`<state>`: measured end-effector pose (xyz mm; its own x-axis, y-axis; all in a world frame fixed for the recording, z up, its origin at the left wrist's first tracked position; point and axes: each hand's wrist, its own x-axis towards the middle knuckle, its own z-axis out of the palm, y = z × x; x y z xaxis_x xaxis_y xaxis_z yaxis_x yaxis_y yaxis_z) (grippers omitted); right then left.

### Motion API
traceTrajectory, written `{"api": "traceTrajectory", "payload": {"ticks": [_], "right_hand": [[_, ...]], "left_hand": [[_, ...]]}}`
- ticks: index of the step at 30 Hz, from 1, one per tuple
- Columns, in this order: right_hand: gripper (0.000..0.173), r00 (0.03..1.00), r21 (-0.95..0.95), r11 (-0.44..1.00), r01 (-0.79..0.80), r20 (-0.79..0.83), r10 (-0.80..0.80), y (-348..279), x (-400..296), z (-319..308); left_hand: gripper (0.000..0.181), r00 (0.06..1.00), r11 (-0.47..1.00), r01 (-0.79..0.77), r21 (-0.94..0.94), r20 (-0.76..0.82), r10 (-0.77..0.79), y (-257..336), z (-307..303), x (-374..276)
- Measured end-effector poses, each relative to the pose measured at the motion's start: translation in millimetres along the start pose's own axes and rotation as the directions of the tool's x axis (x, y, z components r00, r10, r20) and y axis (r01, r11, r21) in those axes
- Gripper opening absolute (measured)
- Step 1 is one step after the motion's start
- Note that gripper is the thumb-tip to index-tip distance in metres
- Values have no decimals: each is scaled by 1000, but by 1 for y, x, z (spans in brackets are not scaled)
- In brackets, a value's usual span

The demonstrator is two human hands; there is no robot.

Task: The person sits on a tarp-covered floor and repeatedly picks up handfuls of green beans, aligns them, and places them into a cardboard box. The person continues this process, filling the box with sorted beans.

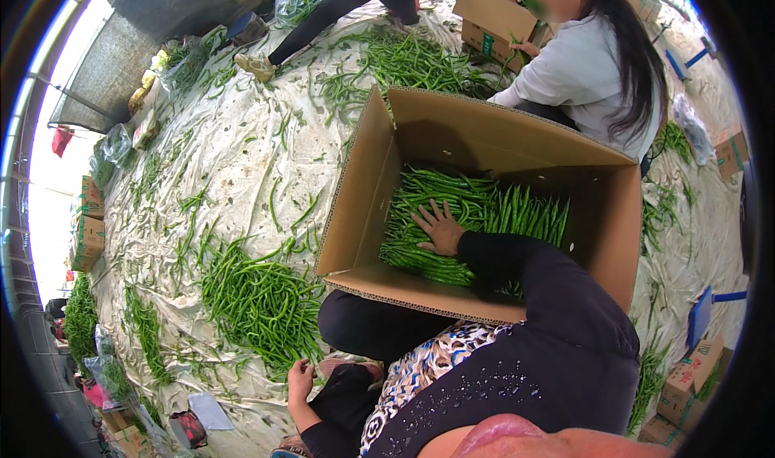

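A large open cardboard box (514,125) stands before me, with long green chili peppers (527,216) laid in rows across its bottom. Inside it my right hand (441,229) rests on the peppers, palm down, fingers spread, holding nothing. My left hand (301,376) is low on the left, beside my leg and close to the lower edge of a heap of loose green peppers (260,300) on the pale ground sheet; its fingers are curled, and whether they hold anything cannot be told.
A co-worker (581,70) sits beyond the box, at another cardboard box (496,22). Another person's leg (315,16) reaches across near the top. More loose peppers (418,64) lie behind my box. Packed boxes (687,385) stand at the lower right, by a blue stand (700,317).
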<state>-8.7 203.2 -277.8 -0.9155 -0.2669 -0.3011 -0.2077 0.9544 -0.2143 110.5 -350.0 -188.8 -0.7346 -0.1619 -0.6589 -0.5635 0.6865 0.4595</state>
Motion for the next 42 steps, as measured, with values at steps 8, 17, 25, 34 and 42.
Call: {"api": "traceTrajectory", "payload": {"ticks": [8,17,25,34,42], "right_hand": [[79,997,125,992,-7,-76,17,-18,-5,32],[72,998,92,995,23,-56,-18,6,8,34],[88,860,291,952,-98,507,-67,3,19,-106],[26,854,699,715,18,362,-375,-135,-5,-414],[34,589,153,723,673,480,-650,-336,227,-354]], "left_hand": [[35,1000,994,-24,111,-11,26,5,-2,19],[38,962,891,-251,378,-7,274,56,9,42],[38,880,883,-465,-62,-143,453,46,-50,14],[44,965,939,-13,-344,-249,-78,-114,-42,44],[41,981,947,-80,-311,-196,19,-134,2,186]]}}
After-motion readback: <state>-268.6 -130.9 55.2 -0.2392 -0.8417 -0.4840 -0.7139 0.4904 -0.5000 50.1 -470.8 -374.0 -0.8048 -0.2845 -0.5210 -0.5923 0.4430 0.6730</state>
